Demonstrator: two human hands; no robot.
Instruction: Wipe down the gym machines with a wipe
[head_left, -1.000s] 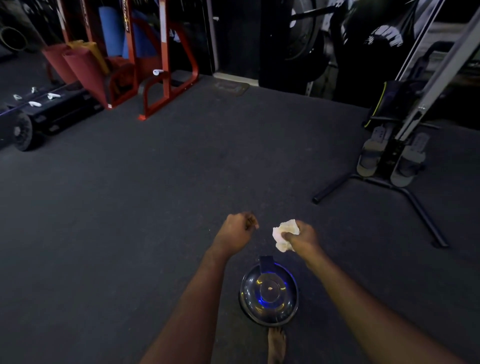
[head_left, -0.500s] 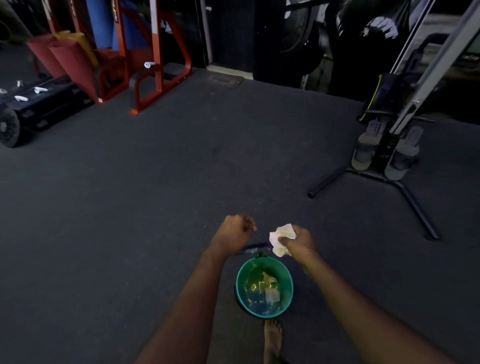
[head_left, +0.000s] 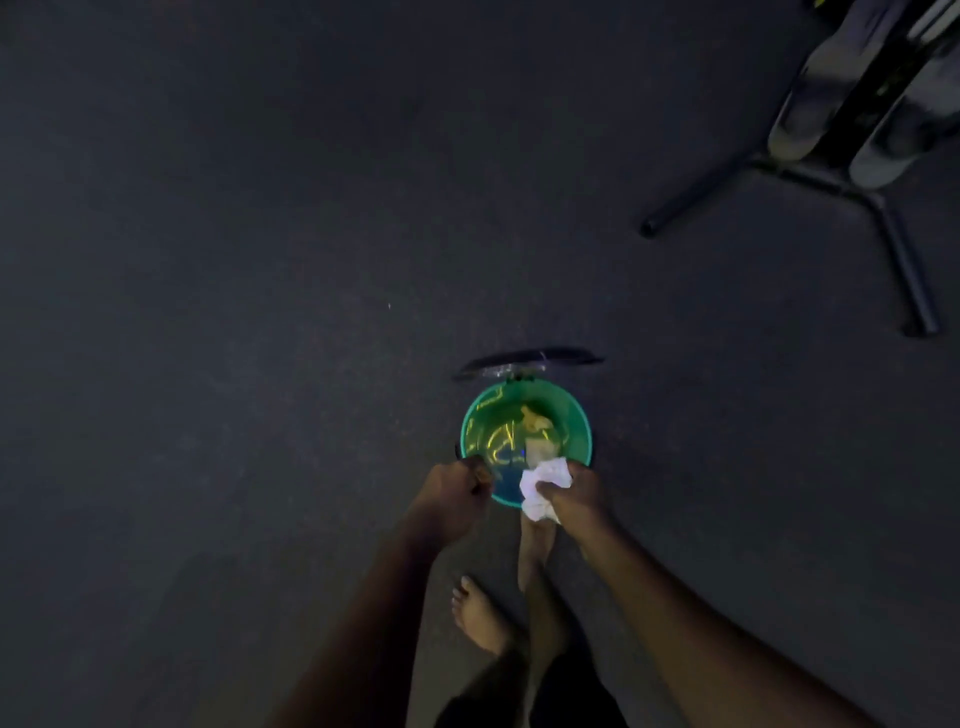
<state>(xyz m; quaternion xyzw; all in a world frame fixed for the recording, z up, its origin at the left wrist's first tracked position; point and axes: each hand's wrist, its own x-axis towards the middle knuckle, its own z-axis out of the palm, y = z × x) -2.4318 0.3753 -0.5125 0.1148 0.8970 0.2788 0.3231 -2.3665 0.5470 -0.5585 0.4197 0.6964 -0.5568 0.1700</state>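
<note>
Dark, speckled rubber floor (head_left: 260, 260) across nearly the whole downward view, dimly lit. Near the middle, standing on it, a small round green bin (head_left: 472, 431), seen from straight above, open, with its dark lid (head_left: 527, 360) tipped up at the far rim and seen edge-on. Inside the bin, crumpled yellowish and pale scraps (head_left: 537, 431) among shiny glints. At the near-right rim, right hand (head_left: 579, 493), fingers curled and clamped round a crumpled white wipe (head_left: 543, 483), wad bulging out on the thumb side and overlapping the bin's near edge in this view; touching the rim or held above it, impossible to say. Just left of that, left hand (head_left: 452, 496), balled into a fist beside the bin's near-left rim, knuckles up. Something small and dark at the fingertips, too dim to identify, so no telling whether gripping anything or merely closed. Both forearms bare, reaching down from the lower edge. Below the hands, two bare feet on the floor: left foot (head_left: 478, 618) with toes visible, right foot (head_left: 535, 551) partly hidden beneath the wipe and right wrist. Well apart, in the upper right corner, base of a gym machine (head_left: 701, 193): dark tubular legs splayed on the floor, two grey footplates (head_left: 810, 109) above them, rest cut off by the frame and blurred.
</note>
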